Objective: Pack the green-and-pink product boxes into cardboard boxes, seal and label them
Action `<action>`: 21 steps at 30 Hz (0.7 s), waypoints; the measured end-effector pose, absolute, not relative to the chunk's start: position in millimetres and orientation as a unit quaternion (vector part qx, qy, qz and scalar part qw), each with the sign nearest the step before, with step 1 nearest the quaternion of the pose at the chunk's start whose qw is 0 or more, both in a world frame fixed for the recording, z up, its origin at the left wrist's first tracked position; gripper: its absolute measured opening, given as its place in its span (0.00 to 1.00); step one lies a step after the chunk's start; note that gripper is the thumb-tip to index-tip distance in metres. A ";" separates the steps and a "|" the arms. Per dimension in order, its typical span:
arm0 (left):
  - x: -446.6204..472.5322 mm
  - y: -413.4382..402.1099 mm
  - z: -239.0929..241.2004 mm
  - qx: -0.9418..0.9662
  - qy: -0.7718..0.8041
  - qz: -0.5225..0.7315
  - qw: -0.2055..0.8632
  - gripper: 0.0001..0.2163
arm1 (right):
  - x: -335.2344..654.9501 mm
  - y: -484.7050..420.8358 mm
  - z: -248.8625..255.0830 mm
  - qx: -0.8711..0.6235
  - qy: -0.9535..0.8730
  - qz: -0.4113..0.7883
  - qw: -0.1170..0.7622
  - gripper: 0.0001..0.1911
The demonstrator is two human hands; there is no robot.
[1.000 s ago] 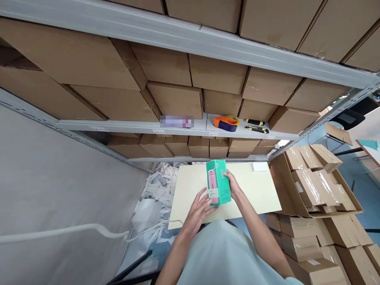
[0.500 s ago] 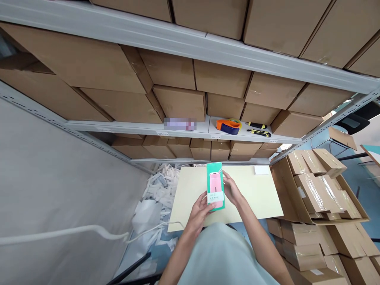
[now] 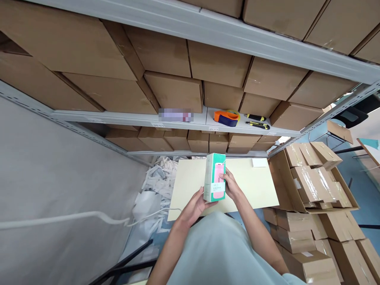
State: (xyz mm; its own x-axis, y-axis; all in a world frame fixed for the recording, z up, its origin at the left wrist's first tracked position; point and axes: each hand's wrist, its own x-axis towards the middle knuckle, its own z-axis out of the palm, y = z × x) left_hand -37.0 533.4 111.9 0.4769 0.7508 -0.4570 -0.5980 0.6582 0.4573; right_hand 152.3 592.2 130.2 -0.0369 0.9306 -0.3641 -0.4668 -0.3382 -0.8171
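I hold a small green and white product box (image 3: 214, 177) with a pink item pictured on its front, upright above a pale yellow tabletop (image 3: 255, 190). My left hand (image 3: 193, 206) cups the box's lower left side and bottom, fingers curled on it. My right hand (image 3: 230, 186) grips its right side, fingers closed against it. A pale side panel of the box faces left.
A small white pad (image 3: 260, 162) lies at the tabletop's far right. Metal shelves (image 3: 178, 118) hold cardboard cartons, an orange and blue tape dispenser (image 3: 227, 117) and two utility knives (image 3: 257, 121). An open carton of taped boxes (image 3: 317, 174) stands right. Paper scraps (image 3: 154, 190) litter the floor left.
Both hands have turned the box, so its pale side panel now shows on the left, and lifted it slightly. The view shifted a little.
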 end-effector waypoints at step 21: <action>-30.7 543.7 135.1 0.275 0.517 0.454 0.672 0.34 | 148.2 593.1 136.9 -0.460 -0.347 0.653 0.491 0.60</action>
State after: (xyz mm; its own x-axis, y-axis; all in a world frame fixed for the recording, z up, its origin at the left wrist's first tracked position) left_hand -30.7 543.7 135.1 0.0544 0.8936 -0.4455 -0.3258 0.4376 0.8381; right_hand 148.2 593.1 136.9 -0.0943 0.9609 -0.2604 -0.3223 -0.2769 -0.9052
